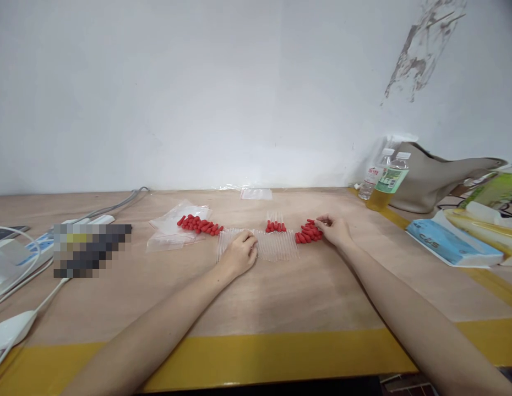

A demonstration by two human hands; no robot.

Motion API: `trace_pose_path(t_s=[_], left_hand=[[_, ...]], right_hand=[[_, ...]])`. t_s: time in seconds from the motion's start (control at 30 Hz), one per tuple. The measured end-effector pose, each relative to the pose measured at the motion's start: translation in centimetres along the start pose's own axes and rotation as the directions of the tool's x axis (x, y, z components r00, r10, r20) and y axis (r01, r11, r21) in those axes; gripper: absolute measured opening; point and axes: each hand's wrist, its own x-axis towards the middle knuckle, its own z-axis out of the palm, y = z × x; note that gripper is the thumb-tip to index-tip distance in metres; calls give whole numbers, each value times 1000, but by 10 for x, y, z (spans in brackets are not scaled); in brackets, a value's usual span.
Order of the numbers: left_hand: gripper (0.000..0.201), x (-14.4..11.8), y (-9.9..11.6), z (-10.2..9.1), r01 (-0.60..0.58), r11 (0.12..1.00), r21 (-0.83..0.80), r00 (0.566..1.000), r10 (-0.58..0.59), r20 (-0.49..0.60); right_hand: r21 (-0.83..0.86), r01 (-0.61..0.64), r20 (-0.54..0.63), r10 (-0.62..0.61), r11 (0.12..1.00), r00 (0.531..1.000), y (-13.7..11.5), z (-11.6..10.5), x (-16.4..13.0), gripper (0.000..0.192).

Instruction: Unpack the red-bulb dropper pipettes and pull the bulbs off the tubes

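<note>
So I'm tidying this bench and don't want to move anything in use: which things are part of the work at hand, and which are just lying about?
In use:
left hand on the row of clear tubes
right hand at the right pile of red caps
capped tubes
left pile of red caps on a plastic bag

Lying about:
two bottles
beige bag
tissue pack
cables

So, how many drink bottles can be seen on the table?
2. A clear bottle and a bottle with a green label stand side by side at the far right of the table, near the wall, beside a beige bag. More may be hidden behind the bag.
</note>
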Motion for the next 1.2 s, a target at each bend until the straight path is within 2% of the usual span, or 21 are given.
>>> trace_pose_path(t_s=[0.23,0.4,0.53,0.67,0.73,0.87,1.0,1.13,1.2], left_hand=[[14,-1,8,-3,9,1000,-3,995,-9,101],[18,-2,9,-6,19,1000,22,994,-21,103],[28,-4,7,-13,3,998,66,992,-11,122],[35,-5,1,-19,-51,997,61,984,40,174],[37,-6,-1,-21,-68,995,69,981,54,188],[34,-8,0,-23,-88,992,91,977,68,204],[31,-9,2,-23,-87,988,126,972,56,230],[30,-8,1,-21,-108,986,128,964,72,257],[30,-7,0,-20,-103,986,131,966,67,251]], right_hand=[[-99,-25,32,28,995,999,7,0,3,31],[-157,-29,-6,28,987,1000,-2,-6,-1,37],[-238,-25,-6,24,971,1000,-27,-10,-9,38],[-344,39,100,-5,938,995,-67,-5,-13,24],[-404,46,154,19,913,988,-87,4,-11,22],[-497,2,247,140,867,959,-113,28,-2,24],[-550,-55,323,272,834,906,-119,47,9,19],[-559,-68,393,337,826,856,-119,54,13,16],[-557,-67,407,342,828,847,-119,53,13,16]])
